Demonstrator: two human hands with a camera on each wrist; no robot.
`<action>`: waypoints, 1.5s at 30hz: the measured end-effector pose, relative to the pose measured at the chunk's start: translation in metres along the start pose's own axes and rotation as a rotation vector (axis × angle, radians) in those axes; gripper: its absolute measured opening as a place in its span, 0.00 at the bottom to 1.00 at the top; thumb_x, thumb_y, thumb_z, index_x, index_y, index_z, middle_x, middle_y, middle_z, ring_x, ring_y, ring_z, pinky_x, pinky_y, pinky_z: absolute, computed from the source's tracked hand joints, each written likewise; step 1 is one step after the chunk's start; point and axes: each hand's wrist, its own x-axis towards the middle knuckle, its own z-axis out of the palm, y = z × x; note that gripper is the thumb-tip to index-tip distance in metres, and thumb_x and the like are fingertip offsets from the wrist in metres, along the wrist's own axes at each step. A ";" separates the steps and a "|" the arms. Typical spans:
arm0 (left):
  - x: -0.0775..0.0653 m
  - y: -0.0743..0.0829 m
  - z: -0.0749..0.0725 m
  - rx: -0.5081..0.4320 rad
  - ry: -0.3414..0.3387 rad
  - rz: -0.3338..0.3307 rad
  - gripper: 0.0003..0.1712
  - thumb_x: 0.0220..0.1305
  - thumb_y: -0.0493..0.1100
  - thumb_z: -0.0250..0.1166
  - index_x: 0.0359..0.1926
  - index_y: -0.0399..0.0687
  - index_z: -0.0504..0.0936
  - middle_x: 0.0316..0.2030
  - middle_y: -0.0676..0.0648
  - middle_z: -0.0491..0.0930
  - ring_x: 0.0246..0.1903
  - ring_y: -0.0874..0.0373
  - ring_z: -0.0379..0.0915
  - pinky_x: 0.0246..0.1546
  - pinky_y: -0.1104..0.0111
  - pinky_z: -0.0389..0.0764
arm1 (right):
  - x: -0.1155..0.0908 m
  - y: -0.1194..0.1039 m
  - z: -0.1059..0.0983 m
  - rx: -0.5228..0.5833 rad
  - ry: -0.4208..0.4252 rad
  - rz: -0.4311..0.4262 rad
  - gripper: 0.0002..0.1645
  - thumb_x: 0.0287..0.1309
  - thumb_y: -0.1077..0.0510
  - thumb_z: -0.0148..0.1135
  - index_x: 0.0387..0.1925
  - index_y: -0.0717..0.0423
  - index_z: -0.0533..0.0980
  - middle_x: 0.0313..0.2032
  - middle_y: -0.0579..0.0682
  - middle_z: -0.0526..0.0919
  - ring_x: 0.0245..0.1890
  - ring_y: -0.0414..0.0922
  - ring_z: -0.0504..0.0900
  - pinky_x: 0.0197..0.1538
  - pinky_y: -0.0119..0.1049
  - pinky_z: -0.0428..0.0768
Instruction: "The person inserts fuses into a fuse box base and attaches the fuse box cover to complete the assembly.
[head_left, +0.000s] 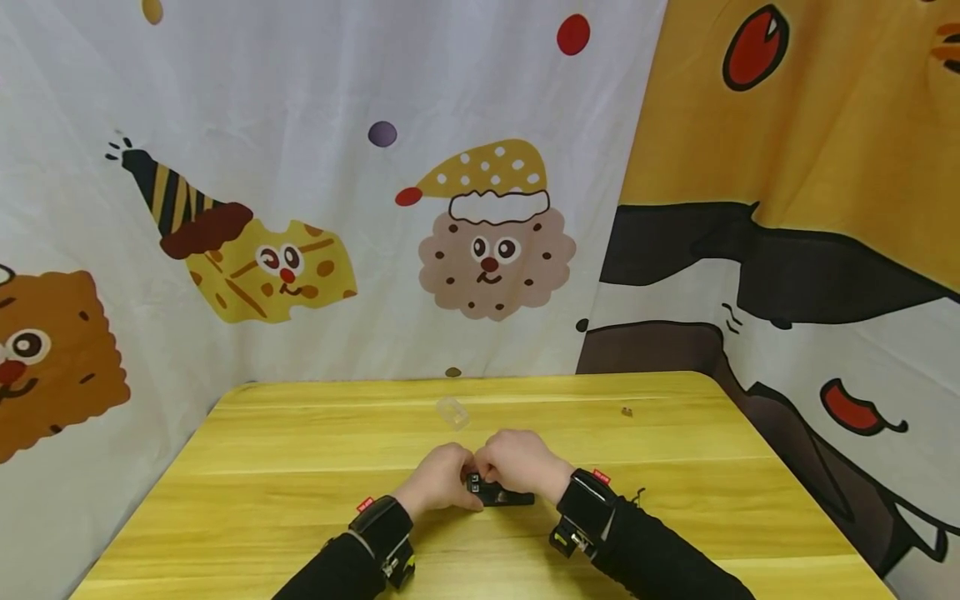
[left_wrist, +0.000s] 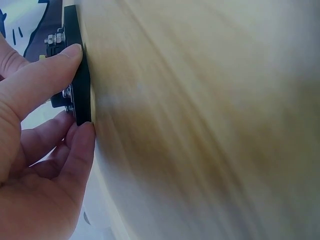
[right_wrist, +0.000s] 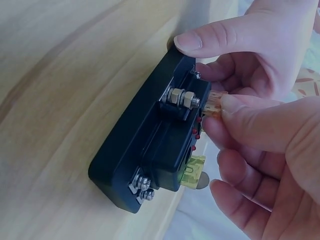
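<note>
A black fuse block (right_wrist: 130, 132) with metal terminal bolts and small red dots rests on the wooden table. My left hand (head_left: 438, 477) steadies it, gripping one end between thumb and fingers; the thumb lies along its base in the left wrist view. Between the thumb and fingers of my right hand (head_left: 521, 462) is a translucent orange blade fuse (right_wrist: 213, 103), held at the block's upper slot. How deep its blades sit is hidden. Farther along the same block, a yellow-green blade fuse (right_wrist: 192, 172) stands in another slot, apart from my fingers.
On the wooden table (head_left: 300, 442), a clear plastic piece (head_left: 452, 412), perhaps a cover, lies beyond my hands. Small brownish pieces (head_left: 627, 412) lie at the back right, too small to make out. A printed curtain (head_left: 315, 100) hangs behind the table.
</note>
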 end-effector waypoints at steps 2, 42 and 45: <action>0.000 0.000 0.000 -0.002 0.000 -0.003 0.21 0.35 0.42 0.84 0.21 0.43 0.78 0.17 0.58 0.65 0.18 0.65 0.59 0.23 0.72 0.64 | 0.000 0.000 0.000 -0.001 0.007 0.002 0.17 0.52 0.62 0.73 0.18 0.43 0.74 0.20 0.37 0.70 0.22 0.34 0.66 0.27 0.28 0.67; 0.001 -0.002 0.002 -0.015 0.005 0.014 0.19 0.33 0.42 0.84 0.22 0.44 0.79 0.16 0.60 0.64 0.17 0.67 0.58 0.20 0.73 0.61 | -0.004 -0.009 0.017 -0.169 0.092 -0.006 0.22 0.45 0.65 0.76 0.19 0.44 0.68 0.20 0.40 0.65 0.23 0.38 0.62 0.26 0.28 0.64; 0.002 -0.002 0.002 -0.011 0.003 0.011 0.20 0.33 0.42 0.84 0.21 0.44 0.79 0.16 0.60 0.63 0.17 0.67 0.58 0.21 0.73 0.60 | -0.005 -0.006 0.016 -0.167 0.082 -0.016 0.22 0.47 0.64 0.75 0.19 0.44 0.69 0.21 0.39 0.65 0.23 0.38 0.63 0.26 0.28 0.64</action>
